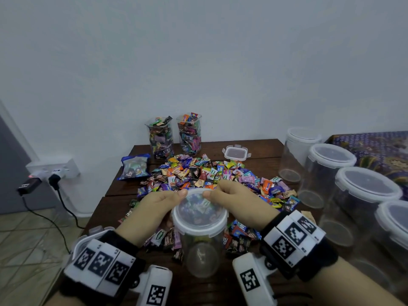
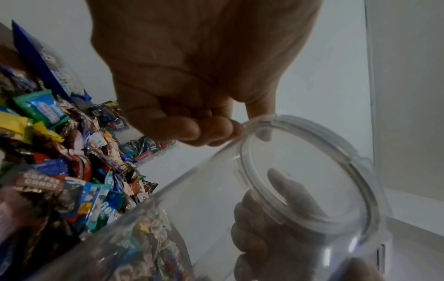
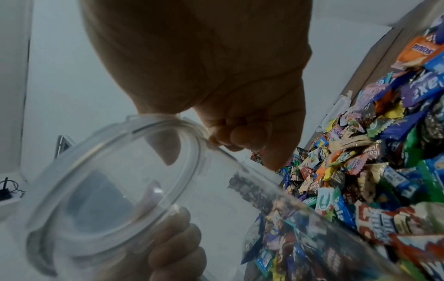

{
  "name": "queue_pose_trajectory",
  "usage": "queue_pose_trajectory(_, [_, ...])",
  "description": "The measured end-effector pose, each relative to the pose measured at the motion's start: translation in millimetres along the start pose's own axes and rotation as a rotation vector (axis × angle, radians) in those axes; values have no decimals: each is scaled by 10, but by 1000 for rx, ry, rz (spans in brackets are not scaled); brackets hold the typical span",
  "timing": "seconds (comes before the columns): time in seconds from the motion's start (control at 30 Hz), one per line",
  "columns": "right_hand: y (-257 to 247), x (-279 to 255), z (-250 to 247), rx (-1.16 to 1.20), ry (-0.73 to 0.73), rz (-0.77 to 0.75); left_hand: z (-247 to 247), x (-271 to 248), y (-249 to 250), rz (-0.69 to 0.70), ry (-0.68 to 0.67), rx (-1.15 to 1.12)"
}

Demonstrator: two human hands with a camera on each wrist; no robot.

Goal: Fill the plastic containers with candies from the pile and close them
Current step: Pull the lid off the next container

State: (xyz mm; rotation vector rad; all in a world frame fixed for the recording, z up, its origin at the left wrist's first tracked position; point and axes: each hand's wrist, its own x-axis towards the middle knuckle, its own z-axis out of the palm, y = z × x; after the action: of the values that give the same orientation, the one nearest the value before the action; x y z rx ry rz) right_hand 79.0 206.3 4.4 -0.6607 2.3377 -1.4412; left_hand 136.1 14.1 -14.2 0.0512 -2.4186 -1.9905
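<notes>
At the near edge of the candy pile [image 1: 212,175], both the left hand [image 1: 154,208] and right hand [image 1: 238,199] pinch the far rim of the lid [image 1: 199,214] on the empty jar [image 1: 202,246], so lifting evenly there should probably free it without tipping.

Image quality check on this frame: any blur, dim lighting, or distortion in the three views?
Head view: dim, soft, wide-angle bending at the edges. Left wrist: left hand shadowed, candies blurred at the left edge. Right wrist: right hand dark, lid out of focus.
</notes>
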Motion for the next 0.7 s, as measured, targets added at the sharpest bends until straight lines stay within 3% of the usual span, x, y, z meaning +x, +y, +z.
queue_pose_trajectory(0.27, [-125, 69, -46, -32, -58, -11, -9, 73, -22, 58, 90, -5])
queue_pose_trajectory(0.5, [-193, 88, -55, -123, -121, -9, -64, 112, -36, 136, 84, 58])
queue_pose_trajectory(0.7, [-194, 199, -82, -41, -216, 58, -54, 185, 16, 192, 82, 149])
